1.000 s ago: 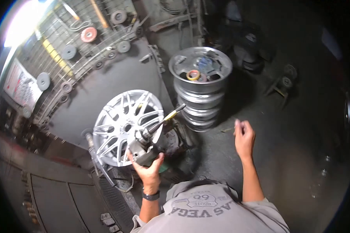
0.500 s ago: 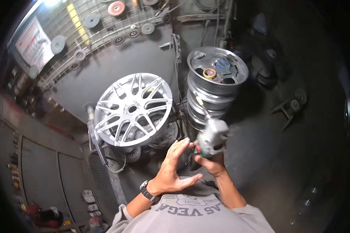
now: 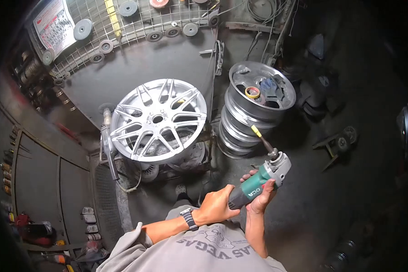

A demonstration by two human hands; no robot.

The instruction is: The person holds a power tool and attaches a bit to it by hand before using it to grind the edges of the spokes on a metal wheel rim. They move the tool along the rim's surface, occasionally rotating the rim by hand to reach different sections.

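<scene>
A green and grey power grinder (image 3: 255, 185) is held in front of my body, pointing up and to the right. Its dark spindle ends in a slim yellow tip (image 3: 256, 131), close to the stacked wheel rims. My right hand (image 3: 261, 201) wraps around the green middle of the body. At the dark rear end, my left hand (image 3: 216, 204) is closed on the grinder; a watch (image 3: 189, 219) sits on that wrist. A silver multi-spoke wheel rim (image 3: 157, 119) lies face up ahead, apart from both hands.
Stacked rims (image 3: 238, 131) stand right of centre, with a tape roll (image 3: 252, 92) in the top one. An air tool (image 3: 108, 145) hangs left of the spoked rim. Discs hang on a wire grid (image 3: 140, 22) at the back. A small wheeled stand (image 3: 337, 145) is at right.
My left hand, open and apart from the body of the grinder before, has closed on its rear end. The grinder has turned so its green side shows. The view has shifted.
</scene>
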